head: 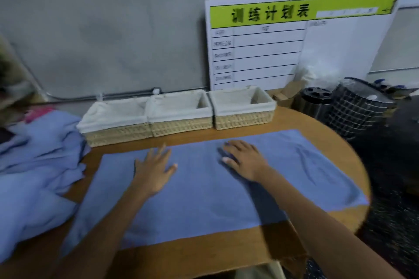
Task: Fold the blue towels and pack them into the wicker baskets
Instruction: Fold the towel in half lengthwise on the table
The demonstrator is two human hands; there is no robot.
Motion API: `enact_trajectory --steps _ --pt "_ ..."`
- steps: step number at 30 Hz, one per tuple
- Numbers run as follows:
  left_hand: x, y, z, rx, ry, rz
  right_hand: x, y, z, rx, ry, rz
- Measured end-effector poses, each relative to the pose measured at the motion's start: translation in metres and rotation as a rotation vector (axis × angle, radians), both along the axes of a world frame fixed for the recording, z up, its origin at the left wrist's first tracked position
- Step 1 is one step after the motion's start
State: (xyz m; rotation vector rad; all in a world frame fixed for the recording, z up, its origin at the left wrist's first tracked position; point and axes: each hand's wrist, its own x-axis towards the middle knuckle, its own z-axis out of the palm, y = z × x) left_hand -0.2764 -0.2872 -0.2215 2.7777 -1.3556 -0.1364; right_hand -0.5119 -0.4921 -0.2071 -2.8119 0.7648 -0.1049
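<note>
A blue towel (283, 176) lies spread flat across the brown table (204, 253). My left hand (152, 170) presses on its left half with fingers straight and spread. My right hand (243, 158) lies flat on the towel near its middle, fingers pointing left. Three wicker baskets with white cloth liners stand in a row behind the towel: the left basket (118, 133), the middle basket (181, 128) and the right basket (243, 120). Nothing shows inside them. A heap of crumpled blue towels (34, 165) lies at the table's left end.
A white board with a green header (294, 41) leans on the wall behind the right basket. A dark metal can (315, 102) and a wire mesh bin (356, 111) stand to the right of the table. Its right edge curves round.
</note>
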Motion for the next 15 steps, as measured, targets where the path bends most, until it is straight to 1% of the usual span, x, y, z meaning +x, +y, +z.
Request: enact_trajectory --steps 2,5,8,10,12,13,14,15 --pt "0.014 0.020 -0.010 0.038 0.032 0.051 0.019 0.001 -0.014 0.017 0.072 0.004" --pt "0.017 0.024 -0.011 0.026 0.071 0.050 0.023 -0.002 -0.023 -0.001 0.099 -0.033" --pt "0.018 0.025 -0.011 -0.042 0.074 0.042 0.024 -0.002 -0.025 -0.017 0.086 -0.022" --pt "0.036 0.026 -0.005 -0.183 0.047 0.070 0.026 -0.013 -0.022 -0.031 -0.033 -0.040" --pt "0.062 0.026 0.001 -0.316 0.017 0.112 0.030 -0.026 -0.015 -0.033 -0.250 -0.101" --pt "0.074 0.025 0.002 -0.342 0.011 0.110 0.033 -0.034 -0.013 -0.065 -0.326 -0.129" --pt "0.083 0.022 0.001 -0.337 -0.002 0.102 0.036 -0.042 -0.013 -0.114 -0.358 -0.149" --pt "0.087 0.020 -0.001 -0.329 -0.026 0.093 0.039 -0.049 -0.015 -0.163 -0.338 -0.160"
